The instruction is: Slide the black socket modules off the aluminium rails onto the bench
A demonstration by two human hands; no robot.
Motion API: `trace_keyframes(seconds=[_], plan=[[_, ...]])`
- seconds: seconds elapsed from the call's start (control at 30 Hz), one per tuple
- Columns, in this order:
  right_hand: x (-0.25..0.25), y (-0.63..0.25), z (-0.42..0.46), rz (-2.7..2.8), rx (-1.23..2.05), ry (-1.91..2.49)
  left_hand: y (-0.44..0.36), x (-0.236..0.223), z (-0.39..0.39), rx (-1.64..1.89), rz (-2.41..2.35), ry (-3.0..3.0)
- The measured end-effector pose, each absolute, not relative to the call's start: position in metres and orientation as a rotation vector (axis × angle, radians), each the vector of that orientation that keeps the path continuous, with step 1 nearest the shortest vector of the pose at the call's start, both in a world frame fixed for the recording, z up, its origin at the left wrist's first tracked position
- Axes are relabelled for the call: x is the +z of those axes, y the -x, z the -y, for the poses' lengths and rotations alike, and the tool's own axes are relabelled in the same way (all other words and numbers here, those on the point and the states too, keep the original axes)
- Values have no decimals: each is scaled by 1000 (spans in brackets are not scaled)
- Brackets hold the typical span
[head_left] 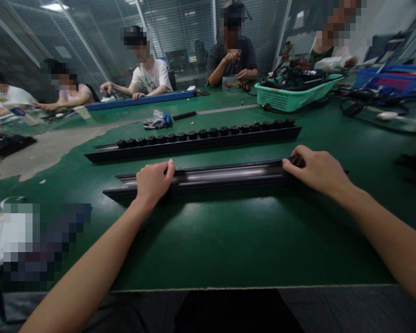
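Note:
A long black channel with a shiny metal inner face lies across the table before me. Toward its left part, my left hand is closed around it, thumb on top. My right hand is at its right end, fingers curled and pinching a small dark piece with coppery glints; whether that piece sits inside the channel cannot be made out. Farther back, parallel to it, lies another black channel, topped by a row of several round black pieces.
The green table ends at a near edge. Behind are a crumpled glove, a blue bar and a green basket of cables. A blue basket and loose black cables are at right. Several people sit opposite.

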State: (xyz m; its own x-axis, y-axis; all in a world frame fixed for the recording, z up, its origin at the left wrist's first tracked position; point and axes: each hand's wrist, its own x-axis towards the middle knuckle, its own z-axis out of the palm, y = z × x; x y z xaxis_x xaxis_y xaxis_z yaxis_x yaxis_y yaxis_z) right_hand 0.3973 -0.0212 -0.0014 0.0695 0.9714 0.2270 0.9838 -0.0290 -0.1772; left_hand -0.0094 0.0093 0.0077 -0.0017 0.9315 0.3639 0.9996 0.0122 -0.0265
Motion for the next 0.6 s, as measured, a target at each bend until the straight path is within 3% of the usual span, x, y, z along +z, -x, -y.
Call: trace_keyframes(seconds=[0.6], plan=[[-1,-403,20,1987,-114,2125,10,8,-9,-337,2006,2000]])
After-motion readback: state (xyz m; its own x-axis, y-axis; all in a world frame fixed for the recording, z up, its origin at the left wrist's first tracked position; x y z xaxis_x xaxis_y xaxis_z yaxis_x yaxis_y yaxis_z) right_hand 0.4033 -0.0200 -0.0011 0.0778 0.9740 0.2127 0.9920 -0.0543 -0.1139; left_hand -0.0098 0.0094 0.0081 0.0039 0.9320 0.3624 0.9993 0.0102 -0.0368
